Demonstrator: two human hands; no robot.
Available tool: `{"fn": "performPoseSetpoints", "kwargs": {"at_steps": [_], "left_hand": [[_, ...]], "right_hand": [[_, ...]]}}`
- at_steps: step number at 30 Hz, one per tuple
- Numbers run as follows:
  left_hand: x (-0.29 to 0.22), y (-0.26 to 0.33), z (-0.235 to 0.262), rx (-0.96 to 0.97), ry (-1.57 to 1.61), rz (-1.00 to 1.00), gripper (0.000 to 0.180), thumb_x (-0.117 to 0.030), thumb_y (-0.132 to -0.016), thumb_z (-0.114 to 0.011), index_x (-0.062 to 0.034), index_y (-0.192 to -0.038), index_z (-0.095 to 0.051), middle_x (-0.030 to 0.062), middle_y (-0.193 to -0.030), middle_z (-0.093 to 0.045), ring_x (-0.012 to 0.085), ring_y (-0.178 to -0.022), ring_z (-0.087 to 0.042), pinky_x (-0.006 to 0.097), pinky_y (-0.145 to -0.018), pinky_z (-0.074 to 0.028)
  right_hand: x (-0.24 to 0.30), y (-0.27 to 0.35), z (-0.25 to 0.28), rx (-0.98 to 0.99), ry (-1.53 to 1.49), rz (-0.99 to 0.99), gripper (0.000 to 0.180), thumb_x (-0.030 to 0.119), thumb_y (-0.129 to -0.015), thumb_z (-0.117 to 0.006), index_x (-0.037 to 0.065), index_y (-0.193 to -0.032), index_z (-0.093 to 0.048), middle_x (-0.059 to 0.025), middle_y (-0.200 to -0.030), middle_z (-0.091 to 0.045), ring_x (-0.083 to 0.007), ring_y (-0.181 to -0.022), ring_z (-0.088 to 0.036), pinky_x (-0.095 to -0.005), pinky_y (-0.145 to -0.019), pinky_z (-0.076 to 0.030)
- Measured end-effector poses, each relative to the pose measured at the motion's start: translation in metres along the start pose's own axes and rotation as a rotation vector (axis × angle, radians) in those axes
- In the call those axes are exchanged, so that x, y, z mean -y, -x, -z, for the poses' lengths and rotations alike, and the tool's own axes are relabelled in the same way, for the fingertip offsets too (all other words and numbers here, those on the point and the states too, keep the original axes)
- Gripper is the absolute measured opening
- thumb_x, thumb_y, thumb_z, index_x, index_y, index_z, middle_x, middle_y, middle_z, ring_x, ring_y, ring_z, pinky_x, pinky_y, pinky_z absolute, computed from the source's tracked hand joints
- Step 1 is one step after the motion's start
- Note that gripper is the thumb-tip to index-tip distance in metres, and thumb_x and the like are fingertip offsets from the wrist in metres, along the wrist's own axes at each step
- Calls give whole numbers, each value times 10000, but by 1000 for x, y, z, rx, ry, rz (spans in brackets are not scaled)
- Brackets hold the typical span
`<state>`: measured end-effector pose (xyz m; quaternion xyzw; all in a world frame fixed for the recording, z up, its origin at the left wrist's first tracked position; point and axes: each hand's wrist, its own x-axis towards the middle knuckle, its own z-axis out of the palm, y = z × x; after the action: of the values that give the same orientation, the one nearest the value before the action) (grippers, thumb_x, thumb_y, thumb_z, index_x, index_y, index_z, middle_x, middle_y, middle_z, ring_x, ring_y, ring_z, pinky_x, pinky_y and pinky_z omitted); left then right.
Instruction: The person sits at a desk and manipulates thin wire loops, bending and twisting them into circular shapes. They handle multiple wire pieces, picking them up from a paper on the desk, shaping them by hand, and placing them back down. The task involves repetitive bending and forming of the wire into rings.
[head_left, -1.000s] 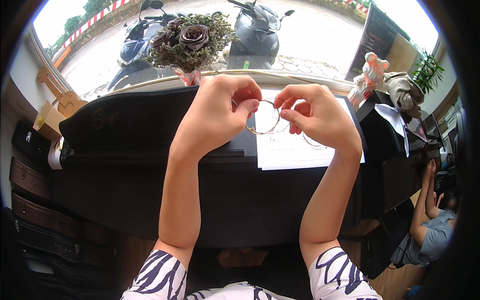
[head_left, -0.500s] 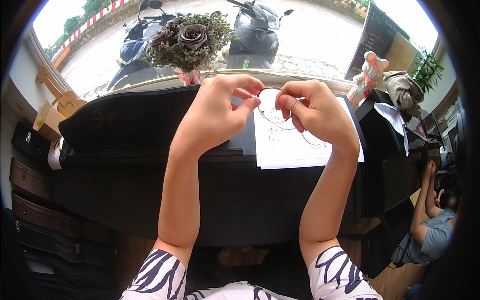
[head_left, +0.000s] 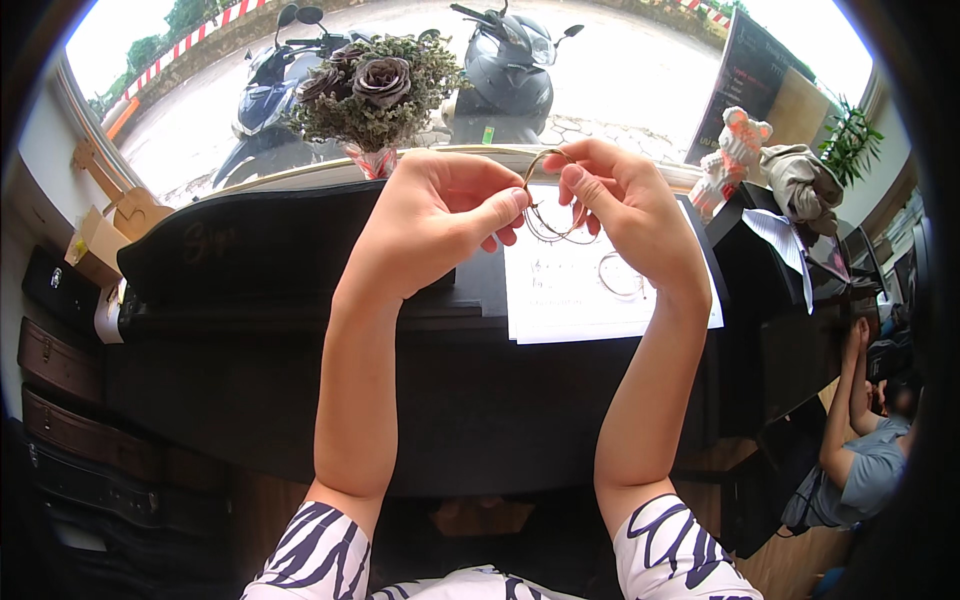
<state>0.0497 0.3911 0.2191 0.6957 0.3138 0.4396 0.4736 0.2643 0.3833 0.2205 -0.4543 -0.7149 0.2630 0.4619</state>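
My left hand (head_left: 435, 215) and right hand (head_left: 632, 205) each have a pinching grip on the coiled wire (head_left: 530, 173) above white paper (head_left: 548, 320). One loop arches far, others sag near; I can't tell its long axis.

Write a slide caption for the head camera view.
Left hand and right hand hold thin wire-like loops over white paper sheets, with a bouquet beyond.

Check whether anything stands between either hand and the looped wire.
Nothing visible does: the left hand pinches the looped wire at its left side, and the right hand is at its upper right. The white sheets lie behind it in this view, not between.
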Motion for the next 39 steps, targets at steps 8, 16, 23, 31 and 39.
{"fn": "performPoseSetpoints", "kwargs": {"at_steps": [8,16,23,31,39], "left_hand": [[7,-5,-4,-226,286,10,145,-77,-916,-682,47,-958,-746,140,-828,-736,182,-736,-732,292,-693,-617],[7,-6,-3,-261,221,3,124,-101,-882,-692,6,-870,-754,89,-736,-716,132,-667,-685,242,-599,-499],[11,-6,-5,-243,208,-37,134,-136,-888,-710,-8,-905,-744,49,-712,-670,104,-622,-598,245,-597,-453],[10,-7,-7,-251,245,-46,117,-52,-892,-669,47,-905,-727,55,-735,-672,87,-667,-577,237,-609,-459],[10,-6,-7,-229,216,-47,129,-60,-919,-662,49,-918,-731,26,-715,-651,62,-659,-533,219,-587,-412]], "right_hand": [[15,2,-5,-148,366,453,304,243,-792,-844,32,-968,-715,-120,-969,-739,-264,-920,-709,-391,-790,-548],[17,0,-19,-71,230,373,114,78,-799,-780,6,-876,-737,-132,-808,-747,-233,-722,-731,-317,-653,-545],[22,2,-23,-36,211,362,91,59,-808,-744,-14,-862,-740,-132,-793,-747,-218,-748,-743,-302,-711,-560],[20,0,-22,-49,173,337,84,13,-819,-729,-12,-895,-756,-105,-783,-753,-163,-740,-736,-276,-710,-549],[15,-2,-18,-74,181,329,67,32,-815,-742,19,-879,-758,-121,-804,-751,-209,-721,-725,-296,-598,-513]]}}
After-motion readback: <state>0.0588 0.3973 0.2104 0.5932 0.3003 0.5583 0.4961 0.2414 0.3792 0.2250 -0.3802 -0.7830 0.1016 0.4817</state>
